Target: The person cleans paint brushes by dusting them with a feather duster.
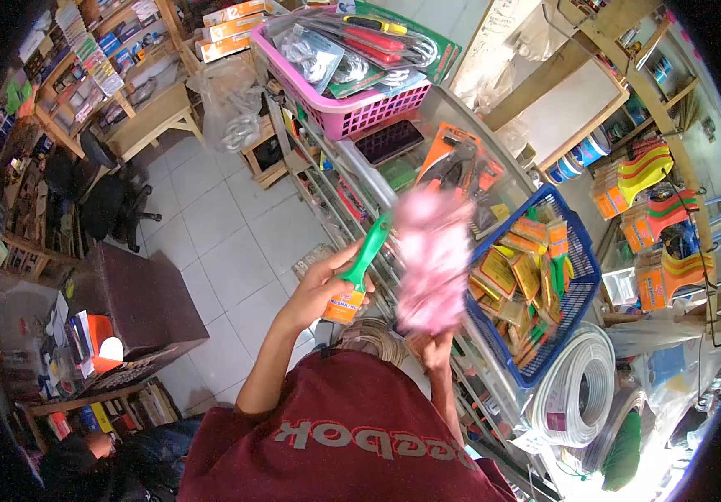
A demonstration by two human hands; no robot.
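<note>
My left hand (314, 289) is closed around a paintbrush (368, 251) with a green handle and an orange wrapper over its head. The handle points up and to the right. In my right hand (431, 347) is a pink cloth (433, 263), smeared by motion, its lower end at my fingers. The cloth hangs over the edge of the glass counter, in front of packaged pliers (458, 163). To the right of it, a blue basket (579, 251) holds several wrapped brushes in yellow and orange packaging.
A pink basket (369, 117) full of packaged tools stands at the counter's far end, near a dark phone (389, 142). Coiled white cable (578, 385) lies beyond the blue basket. Brushes hang at right. A brown box (138, 305) and an office chair (118, 197) stand left.
</note>
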